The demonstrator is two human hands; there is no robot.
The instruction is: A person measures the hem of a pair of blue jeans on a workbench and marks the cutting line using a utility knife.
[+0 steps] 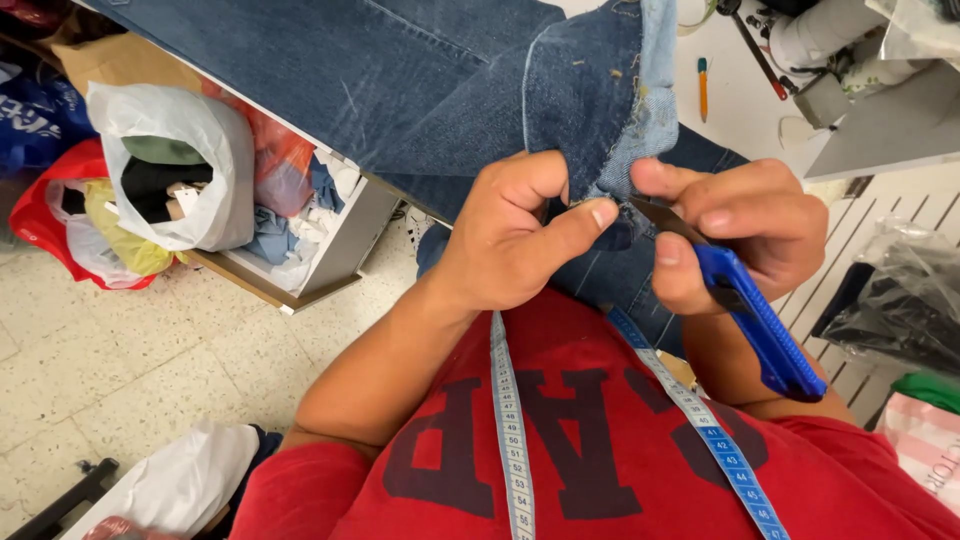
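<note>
A measuring tape [512, 430] is draped over the red shirt [600, 450]. Just beyond, a blue utility knife [752, 320] is clasped in the right hand [730, 235], its blade laid against the frayed hem of the jeans [590, 120], which is pinched in the left hand's [510, 235] closed grip. Farther off, the jeans are spread over the desk [730, 130].
</note>
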